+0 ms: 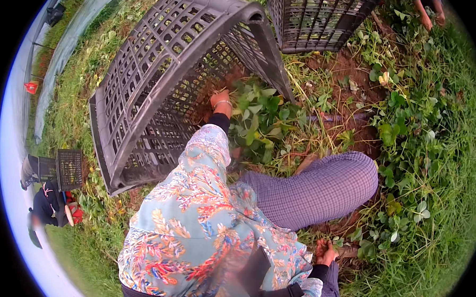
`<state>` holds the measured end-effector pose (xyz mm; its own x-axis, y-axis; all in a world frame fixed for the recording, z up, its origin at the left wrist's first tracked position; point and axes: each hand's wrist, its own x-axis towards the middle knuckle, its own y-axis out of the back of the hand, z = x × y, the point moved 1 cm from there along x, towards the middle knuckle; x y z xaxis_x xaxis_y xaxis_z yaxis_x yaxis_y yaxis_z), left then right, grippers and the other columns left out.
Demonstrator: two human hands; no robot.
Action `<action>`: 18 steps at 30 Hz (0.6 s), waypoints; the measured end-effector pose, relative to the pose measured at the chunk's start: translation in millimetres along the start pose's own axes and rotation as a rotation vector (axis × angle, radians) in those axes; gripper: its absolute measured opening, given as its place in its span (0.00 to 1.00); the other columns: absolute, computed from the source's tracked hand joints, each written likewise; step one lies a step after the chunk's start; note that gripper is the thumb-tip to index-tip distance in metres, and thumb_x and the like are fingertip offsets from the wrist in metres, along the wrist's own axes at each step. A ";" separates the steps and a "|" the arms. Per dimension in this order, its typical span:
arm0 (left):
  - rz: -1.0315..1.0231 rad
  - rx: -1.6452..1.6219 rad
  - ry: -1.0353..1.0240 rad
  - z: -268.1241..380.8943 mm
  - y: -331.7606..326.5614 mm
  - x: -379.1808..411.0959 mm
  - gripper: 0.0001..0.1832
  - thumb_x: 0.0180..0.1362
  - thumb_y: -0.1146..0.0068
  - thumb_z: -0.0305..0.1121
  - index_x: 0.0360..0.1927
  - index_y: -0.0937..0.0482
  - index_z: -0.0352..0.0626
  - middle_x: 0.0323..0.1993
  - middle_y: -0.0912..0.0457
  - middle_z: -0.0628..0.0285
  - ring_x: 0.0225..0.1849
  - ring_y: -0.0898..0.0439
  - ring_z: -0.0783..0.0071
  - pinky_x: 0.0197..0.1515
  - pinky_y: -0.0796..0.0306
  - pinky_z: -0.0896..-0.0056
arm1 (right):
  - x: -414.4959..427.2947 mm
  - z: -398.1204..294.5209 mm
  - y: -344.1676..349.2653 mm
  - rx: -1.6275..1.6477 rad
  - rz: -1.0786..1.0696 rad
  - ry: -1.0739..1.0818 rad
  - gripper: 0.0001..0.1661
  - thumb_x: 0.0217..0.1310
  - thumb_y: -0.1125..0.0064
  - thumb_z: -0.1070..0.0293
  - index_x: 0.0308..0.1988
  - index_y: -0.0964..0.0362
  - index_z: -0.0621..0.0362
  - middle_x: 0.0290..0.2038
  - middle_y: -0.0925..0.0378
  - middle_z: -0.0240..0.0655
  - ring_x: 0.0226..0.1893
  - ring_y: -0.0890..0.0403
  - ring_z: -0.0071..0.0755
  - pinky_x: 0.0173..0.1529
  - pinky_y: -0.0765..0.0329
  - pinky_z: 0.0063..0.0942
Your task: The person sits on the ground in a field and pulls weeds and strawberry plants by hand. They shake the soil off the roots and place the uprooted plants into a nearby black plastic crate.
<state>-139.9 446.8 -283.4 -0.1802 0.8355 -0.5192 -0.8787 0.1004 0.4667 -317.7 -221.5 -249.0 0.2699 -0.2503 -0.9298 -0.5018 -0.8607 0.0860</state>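
Note:
My left hand [222, 102] reaches into the mouth of a black plastic crate [160, 65] lying on its side. It grips a bunch of green leafy plants [259, 117] near their stems. The leaves spread out beyond the crate's opening, and brown soil-like or root matter [208, 103] lies inside behind my hand. My right hand [326, 252] is low beside my bent leg, close to the ground and some small leaves. Its fingers are curled, and whether they hold anything is unclear.
Another black crate [319, 20] stands beyond the first. A person's hands [429, 17] are among the plants at upper right. Low leafy plants [406, 120] and grass [449, 237] cover the right side. Farther left are people, more crates [69, 169] and plastic sheeting [63, 53].

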 end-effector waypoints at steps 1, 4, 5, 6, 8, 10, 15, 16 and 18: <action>0.019 -0.038 0.053 5.4 0.4 -1.0 0.28 0.40 0.36 0.33 0.45 0.30 0.29 0.43 0.25 0.50 0.39 0.25 0.61 0.42 0.33 0.65 | 0.9 -0.1 0.5 0.003 -0.029 0.008 0.09 0.59 0.57 0.64 0.34 0.35 0.56 0.30 0.24 0.37 0.30 0.22 0.37 0.25 0.26 0.23; -0.179 -0.105 0.127 20.8 8.4 -9.6 0.35 0.44 0.38 0.37 0.53 0.39 0.29 0.54 0.37 0.50 0.51 0.32 0.58 0.50 0.37 0.62 | -0.1 -1.8 -6.2 0.016 -0.024 0.026 0.08 0.58 0.57 0.64 0.33 0.35 0.56 0.31 0.24 0.36 0.30 0.22 0.36 0.26 0.26 0.22; -0.244 -0.134 0.140 24.2 10.0 -10.2 0.37 0.45 0.39 0.38 0.55 0.42 0.29 0.58 0.40 0.49 0.54 0.34 0.57 0.52 0.39 0.61 | -0.5 -3.0 -10.1 0.021 -0.006 0.030 0.08 0.58 0.57 0.64 0.33 0.35 0.56 0.31 0.24 0.36 0.29 0.22 0.36 0.26 0.27 0.22; -0.279 -0.145 0.126 24.5 11.6 -5.5 0.36 0.44 0.39 0.39 0.54 0.39 0.29 0.58 0.41 0.50 0.53 0.34 0.59 0.52 0.39 0.60 | -1.6 -5.4 -13.4 -0.013 0.001 0.026 0.09 0.58 0.57 0.63 0.33 0.35 0.55 0.33 0.24 0.36 0.29 0.22 0.34 0.26 0.27 0.21; -0.320 -0.210 0.105 22.9 16.5 -0.1 0.36 0.44 0.39 0.41 0.53 0.38 0.29 0.58 0.41 0.50 0.53 0.34 0.58 0.52 0.39 0.59 | 2.1 -7.5 -15.9 -0.024 -0.065 0.044 0.09 0.58 0.57 0.63 0.33 0.35 0.55 0.34 0.24 0.36 0.29 0.22 0.33 0.26 0.27 0.21; -0.345 -0.190 0.068 29.4 25.8 -19.3 0.36 0.42 0.38 0.39 0.52 0.38 0.29 0.58 0.41 0.49 0.53 0.34 0.56 0.53 0.39 0.60 | 3.5 -9.8 -18.2 -0.024 -0.060 0.047 0.10 0.59 0.58 0.62 0.33 0.34 0.56 0.34 0.24 0.35 0.29 0.22 0.32 0.26 0.27 0.21; 0.018 0.522 -0.800 31.6 38.8 -82.3 0.31 0.42 0.43 0.35 0.51 0.35 0.38 0.55 0.37 0.51 0.56 0.39 0.52 0.54 0.41 0.54 | 2.8 -14.5 -23.8 -0.039 -0.065 0.113 0.11 0.59 0.59 0.63 0.34 0.34 0.57 0.35 0.24 0.36 0.30 0.21 0.32 0.25 0.27 0.18; 0.000 0.663 -1.008 23.3 36.9 -82.9 0.30 0.42 0.43 0.35 0.51 0.35 0.39 0.55 0.37 0.51 0.57 0.40 0.52 0.54 0.42 0.52 | 2.2 -14.9 -25.4 -0.041 -0.062 0.123 0.11 0.59 0.59 0.63 0.34 0.34 0.57 0.35 0.24 0.36 0.30 0.21 0.33 0.25 0.27 0.18; -0.173 1.084 -1.111 -1.2 23.7 -75.8 0.31 0.44 0.44 0.39 0.53 0.37 0.42 0.57 0.40 0.53 0.60 0.45 0.55 0.54 0.43 0.47 | -8.2 -17.2 -30.9 -0.041 -0.090 0.161 0.10 0.59 0.59 0.64 0.35 0.34 0.57 0.35 0.24 0.37 0.31 0.21 0.33 0.24 0.27 0.18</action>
<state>-147.6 385.2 -233.8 0.7205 0.6892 -0.0773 -0.0393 0.1519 0.9876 -290.3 -200.5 -237.9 0.4422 -0.2360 -0.8653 -0.4363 -0.8995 0.0224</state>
